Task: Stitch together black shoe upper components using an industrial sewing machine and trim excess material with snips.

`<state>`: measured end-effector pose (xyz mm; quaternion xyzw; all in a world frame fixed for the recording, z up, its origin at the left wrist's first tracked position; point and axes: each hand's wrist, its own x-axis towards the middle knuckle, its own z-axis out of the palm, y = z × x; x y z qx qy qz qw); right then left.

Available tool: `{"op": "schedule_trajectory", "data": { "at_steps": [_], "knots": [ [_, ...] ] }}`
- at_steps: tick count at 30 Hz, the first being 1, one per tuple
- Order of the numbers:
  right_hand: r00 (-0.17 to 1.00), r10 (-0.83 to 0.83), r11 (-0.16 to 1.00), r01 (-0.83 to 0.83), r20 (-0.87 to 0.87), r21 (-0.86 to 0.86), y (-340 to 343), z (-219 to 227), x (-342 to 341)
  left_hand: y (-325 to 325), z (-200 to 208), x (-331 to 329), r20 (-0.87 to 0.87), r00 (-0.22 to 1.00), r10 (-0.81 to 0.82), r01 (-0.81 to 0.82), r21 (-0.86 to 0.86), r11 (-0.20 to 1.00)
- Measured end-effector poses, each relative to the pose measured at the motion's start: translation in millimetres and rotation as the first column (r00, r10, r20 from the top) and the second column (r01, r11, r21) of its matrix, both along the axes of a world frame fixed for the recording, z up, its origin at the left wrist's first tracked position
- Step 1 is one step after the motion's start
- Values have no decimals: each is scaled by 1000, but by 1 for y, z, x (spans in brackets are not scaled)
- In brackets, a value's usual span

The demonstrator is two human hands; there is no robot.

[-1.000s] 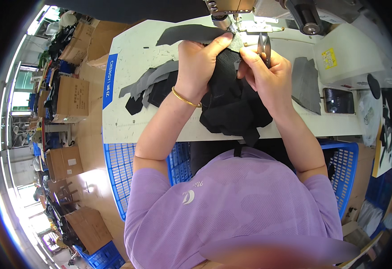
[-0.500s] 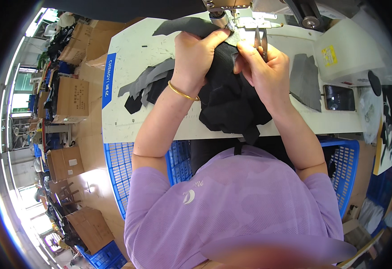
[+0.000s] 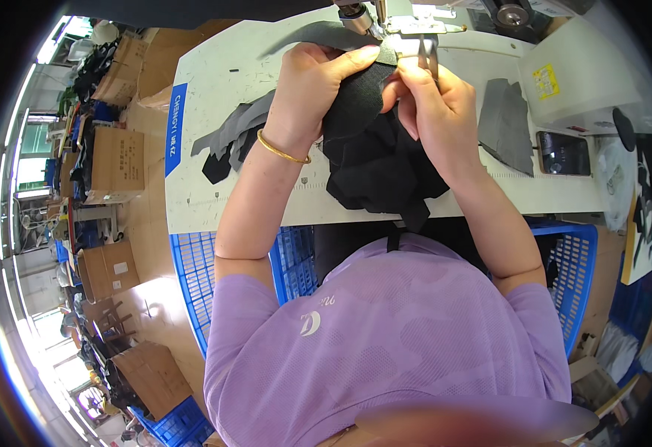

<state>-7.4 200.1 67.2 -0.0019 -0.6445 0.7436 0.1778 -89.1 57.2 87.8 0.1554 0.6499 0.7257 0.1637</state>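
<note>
The left hand [image 3: 315, 93] and the right hand [image 3: 434, 100] both pinch the black cloth [image 3: 374, 149]. The cloth sits on the white desk [image 3: 214, 89], under the sewing machine [image 3: 393, 18].

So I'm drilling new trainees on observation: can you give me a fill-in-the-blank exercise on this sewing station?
1. Both hands hold a piece of ____ fabric by the sewing machine.
2. The left hand has a thin ____ bangle at its wrist.
3. The plastic crates under the white table are ____.

Missing words: black; gold; blue
</note>
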Motion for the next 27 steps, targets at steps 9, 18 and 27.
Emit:
{"op": "schedule_trajectory", "data": {
  "at_steps": [9,18,27],
  "knots": [
    [1000,5,999,-5,6,47,5,-3,-1,0,-2,0,-39,999,-34,36,36,999],
    [999,-39,993,42,-28,109,3,-3,-4,2,-2,-1,-52,998,-32,35,55,998],
    [999,-36,999,36,-12,41,0,0,-3,3,-1,0,-89,996,-10,15,61,998]
  ]
}}
